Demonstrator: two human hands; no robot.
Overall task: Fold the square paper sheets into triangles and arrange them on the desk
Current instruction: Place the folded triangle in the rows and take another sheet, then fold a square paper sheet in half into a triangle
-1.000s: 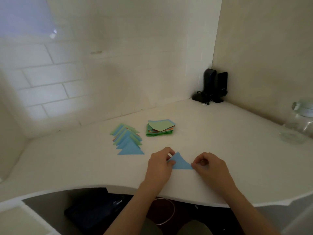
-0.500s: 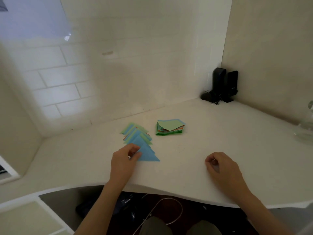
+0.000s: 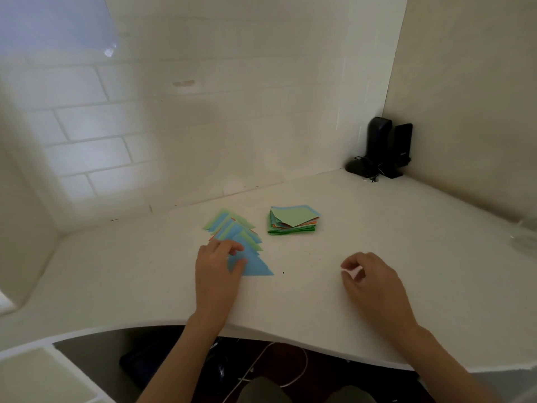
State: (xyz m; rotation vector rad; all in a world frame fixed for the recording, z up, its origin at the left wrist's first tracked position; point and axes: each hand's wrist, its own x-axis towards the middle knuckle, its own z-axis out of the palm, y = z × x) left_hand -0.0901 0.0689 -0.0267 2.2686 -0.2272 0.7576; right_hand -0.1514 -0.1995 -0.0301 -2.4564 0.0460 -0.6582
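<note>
On the counter (image 3: 377, 228), row of folded triangles (image 3: 232, 237) lies left of sheet stack (image 3: 292, 221), speakers (image 3: 383, 149) behind in right corner.

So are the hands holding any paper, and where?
The left hand has its fingers on the front blue triangle, at its left edge; a real pinch cannot be told. The right hand holds nothing.

I can read no text, label, brand, number or sign in the head view. The black devices (image 3: 386, 146) in the far right corner of the desk (image 3: 377, 228) show a small pale mark on one face, too small for me to read. The folded triangles (image 3: 235, 239) and the stack of square sheets (image 3: 292, 221) carry plain colour only, without print.
</note>
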